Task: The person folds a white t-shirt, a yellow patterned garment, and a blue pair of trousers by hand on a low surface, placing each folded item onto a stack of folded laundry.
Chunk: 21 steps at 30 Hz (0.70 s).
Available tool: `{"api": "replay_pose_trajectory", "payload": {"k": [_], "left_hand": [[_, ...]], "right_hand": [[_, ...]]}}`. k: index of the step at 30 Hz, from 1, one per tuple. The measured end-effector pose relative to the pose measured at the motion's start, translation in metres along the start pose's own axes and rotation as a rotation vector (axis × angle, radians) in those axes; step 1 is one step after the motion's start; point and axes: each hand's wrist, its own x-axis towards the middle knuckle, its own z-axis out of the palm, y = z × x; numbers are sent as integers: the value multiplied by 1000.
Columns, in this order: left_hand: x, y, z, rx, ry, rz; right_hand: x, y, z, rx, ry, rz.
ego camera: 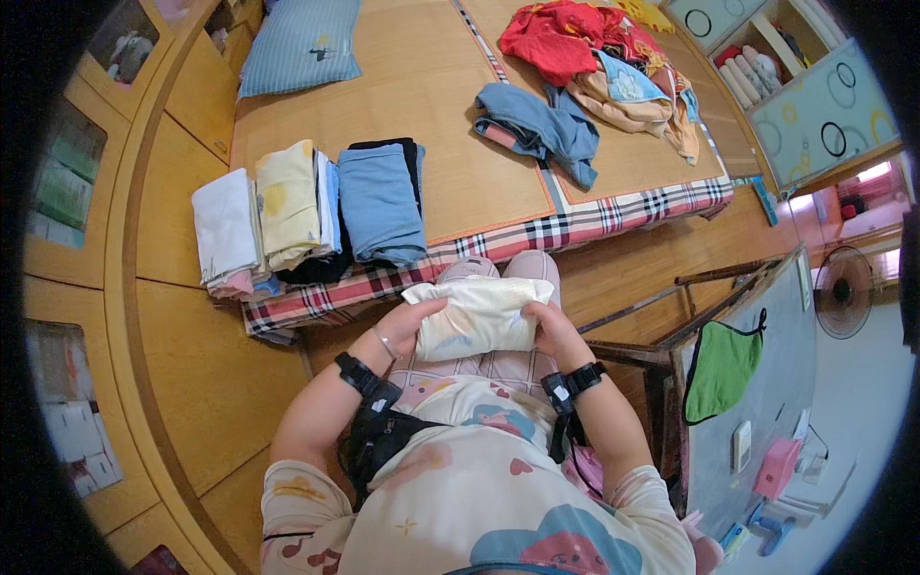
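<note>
A folded cream-white garment point(481, 320) with faint prints is held over my lap. My left hand point(410, 323) grips its left end, thumb on top. At the opposite end my right hand point(552, 327) grips it the same way. Beyond it, on the near left part of the bed, folded clothes stand in piles: a white pile point(226, 226), a yellow pile point(287, 198) and blue trousers point(381, 201) with black cloth beneath. A crumpled pair of denim trousers point(539, 129) lies farther off on the mat. The fingers under the garment are mostly hidden.
A loose heap of red clothes point(560, 39) and peach clothes lies at the bed's far right. The plaid bed edge point(503, 244) runs before my knees. Wooden cabinets point(194, 359) flank the left. To the right stand a table point(755, 388) with a green cloth point(722, 370) and a fan point(844, 291).
</note>
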Motion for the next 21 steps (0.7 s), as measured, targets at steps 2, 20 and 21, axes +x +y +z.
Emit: {"api": "replay_pose_trajectory", "payload": {"k": [2, 20, 21], "left_hand": [[-12, 2, -7, -23, -56, -4], [-122, 71, -28, -340, 9, 638], [-126, 75, -35, -384, 10, 652]], "right_hand": [[4, 0, 0, 113, -90, 83], [92, -19, 176, 617, -666, 202], [107, -24, 182, 445, -645, 179]]}}
